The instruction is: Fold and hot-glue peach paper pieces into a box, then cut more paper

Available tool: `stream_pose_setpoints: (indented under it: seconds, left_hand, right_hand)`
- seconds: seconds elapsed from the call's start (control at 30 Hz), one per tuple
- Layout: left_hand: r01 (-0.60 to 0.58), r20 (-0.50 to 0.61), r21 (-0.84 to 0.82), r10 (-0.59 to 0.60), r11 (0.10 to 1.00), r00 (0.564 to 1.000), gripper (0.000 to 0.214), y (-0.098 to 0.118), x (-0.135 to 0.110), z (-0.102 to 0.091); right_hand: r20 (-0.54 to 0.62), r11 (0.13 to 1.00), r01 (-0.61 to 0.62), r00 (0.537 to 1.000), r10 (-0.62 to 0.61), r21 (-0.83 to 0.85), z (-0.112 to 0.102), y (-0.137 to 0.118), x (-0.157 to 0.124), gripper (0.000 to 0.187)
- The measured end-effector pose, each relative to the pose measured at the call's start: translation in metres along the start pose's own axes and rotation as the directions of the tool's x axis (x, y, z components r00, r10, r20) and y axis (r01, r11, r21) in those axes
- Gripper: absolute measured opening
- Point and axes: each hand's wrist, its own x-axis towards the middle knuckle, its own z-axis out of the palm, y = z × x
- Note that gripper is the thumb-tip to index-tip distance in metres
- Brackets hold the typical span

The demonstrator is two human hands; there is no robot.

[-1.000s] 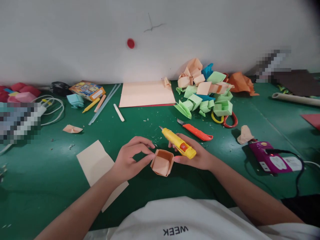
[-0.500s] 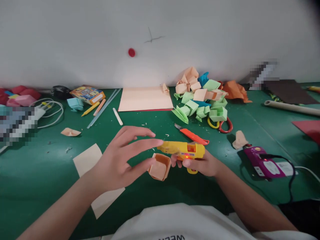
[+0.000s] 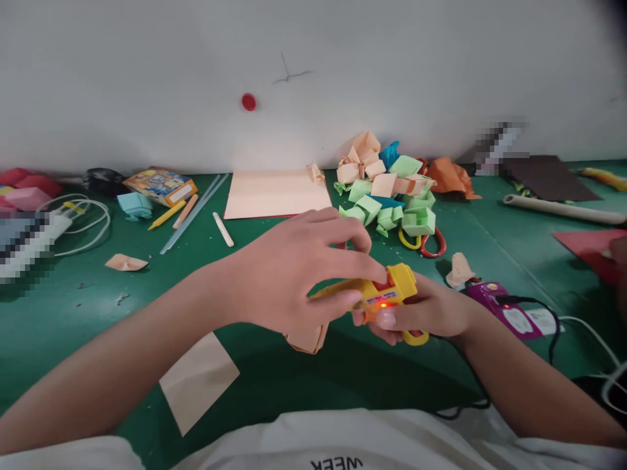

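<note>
My right hand (image 3: 426,313) is wrapped round the handle of a yellow hot glue gun (image 3: 402,281), its red light glowing. The nozzle end points left and is mostly covered by my left hand (image 3: 304,274). My left hand has its forefinger and thumb round the gun's body, the forefinger at the opening on top. Just below my left palm sits a small peach folded paper box (image 3: 304,341), partly hidden. A peach paper square (image 3: 200,385) lies flat on the table under my left forearm. The orange craft knife is hidden behind my left hand.
A pile of folded green and peach paper pieces (image 3: 392,192) stands at the back, near the scissors (image 3: 434,243). A purple power box (image 3: 504,313) with cables lies right. Glue sticks (image 3: 196,212) and a peach sheet (image 3: 274,192) are behind. Another person's hand (image 3: 618,254) shows at right.
My left hand has moved right and closed over the glue gun, covering its front. The gun has shifted slightly right and tilted. Another person's hand has appeared at the right edge.
</note>
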Motion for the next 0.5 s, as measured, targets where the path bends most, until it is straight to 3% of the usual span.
stream_pose_setpoints:
  seconds: [0.17,0.33,0.5]
  left_hand:
    - [-0.033,0.04,-0.1,0.037,0.994,0.998,0.018,-0.007,0.0,-0.002]
    - [-0.143,0.019,0.005,0.143,0.99,0.99,0.027,-0.017,-0.008,0.007]
    - [-0.215,-0.014,0.06,0.216,0.975,0.976,0.027,-0.021,-0.016,0.017]
  right_hand:
    - [0.067,0.983,-0.082,0.993,0.094,-0.162,-0.004,0.001,0.005,0.041]
    - [0.056,0.953,-0.134,0.986,0.155,-0.271,-0.007,0.004,0.008,0.043]
    - [0.031,0.881,-0.264,0.954,0.299,-0.393,-0.006,-0.005,0.007,0.053]
